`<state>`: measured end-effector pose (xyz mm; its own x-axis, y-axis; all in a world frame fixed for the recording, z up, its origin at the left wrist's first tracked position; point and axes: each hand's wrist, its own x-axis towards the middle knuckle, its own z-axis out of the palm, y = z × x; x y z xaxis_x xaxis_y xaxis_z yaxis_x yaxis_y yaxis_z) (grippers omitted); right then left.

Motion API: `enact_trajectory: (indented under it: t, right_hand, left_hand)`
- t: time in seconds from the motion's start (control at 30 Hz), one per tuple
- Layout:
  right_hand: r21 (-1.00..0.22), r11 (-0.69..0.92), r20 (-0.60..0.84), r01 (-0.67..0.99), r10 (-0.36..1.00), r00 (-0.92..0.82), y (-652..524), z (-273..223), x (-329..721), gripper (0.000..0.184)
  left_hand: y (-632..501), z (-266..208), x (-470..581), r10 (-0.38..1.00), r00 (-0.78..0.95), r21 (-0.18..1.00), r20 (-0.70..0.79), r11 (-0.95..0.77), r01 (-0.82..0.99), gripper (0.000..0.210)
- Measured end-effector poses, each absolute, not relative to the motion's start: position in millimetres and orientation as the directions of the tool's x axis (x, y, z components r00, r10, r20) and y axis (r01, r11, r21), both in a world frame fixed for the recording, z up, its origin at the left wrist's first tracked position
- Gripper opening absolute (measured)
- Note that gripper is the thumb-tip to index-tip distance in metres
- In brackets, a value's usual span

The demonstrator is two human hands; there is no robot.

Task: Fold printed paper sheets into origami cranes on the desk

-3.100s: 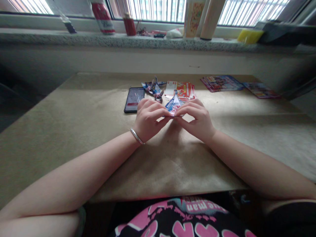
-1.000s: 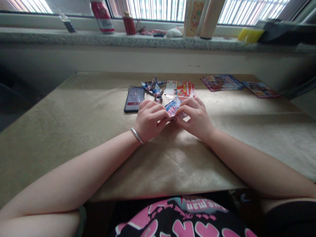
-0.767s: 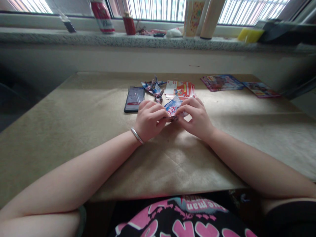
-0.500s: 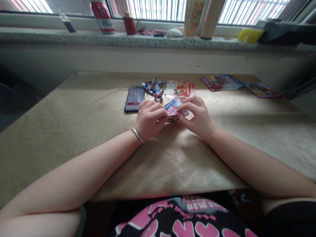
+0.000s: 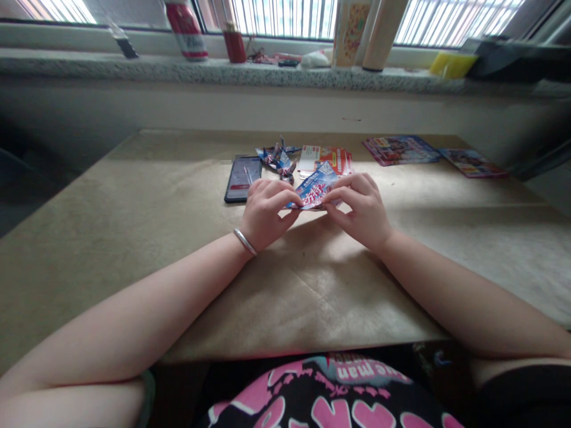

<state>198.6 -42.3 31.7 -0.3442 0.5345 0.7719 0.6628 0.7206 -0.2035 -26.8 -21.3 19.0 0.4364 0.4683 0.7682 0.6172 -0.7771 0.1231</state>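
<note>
Between my two hands is a folded sheet of printed paper [image 5: 314,189], blue with red and white lettering and a code square at its upper corner. My left hand [image 5: 272,208] pinches its left end, thumb below and fingers above. At the right end, my right hand [image 5: 359,205] grips it between thumb and fingertips. Just behind lie several folded paper shapes [image 5: 280,159] with pointed tips, in the same blue print. A dark phone [image 5: 242,178] rests beside my left hand. Red and white printed cards [image 5: 328,157] are stacked beyond the paper.
Glossy leaflets lie in a pile [image 5: 401,148] at the back right, with more leaflets [image 5: 473,161] beside it. On the stone windowsill [image 5: 267,74] stand a red can [image 5: 186,30], a small red container [image 5: 234,44], a tall beige bottle [image 5: 384,35] and a yellow object [image 5: 452,63].
The paper has been turned and opened flatter, so more of its blue face and the code square show. Both hands have shifted slightly and still hold it.
</note>
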Motion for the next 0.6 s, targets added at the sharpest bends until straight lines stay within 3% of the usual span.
enact_trajectory:
  t: [0.1,0.2,0.4,0.6]
  right_hand:
    - [-0.26,0.748,0.766,0.611,0.545,-0.341,-40,32,203,0.002]
    - [-0.408,0.709,0.74,0.575,0.625,-0.247,-37,30,205,0.006]
    - [-0.686,0.578,0.641,0.442,0.768,-0.01,-25,16,207,0.044]
    - [-0.772,0.532,0.562,0.348,0.827,-0.017,-16,10,211,0.047]
  left_hand:
    - [-20,18,-28,0.461,0.43,0.122,0.776,-0.78,0.614,0.006]
    - [-20,16,-28,0.421,0.414,0.106,0.807,-0.793,0.599,0.009]
    - [-23,16,-29,0.292,0.384,0.025,0.876,-0.823,0.568,0.011]
    - [-24,16,-29,0.401,0.384,0.075,0.832,-0.767,0.638,0.012]
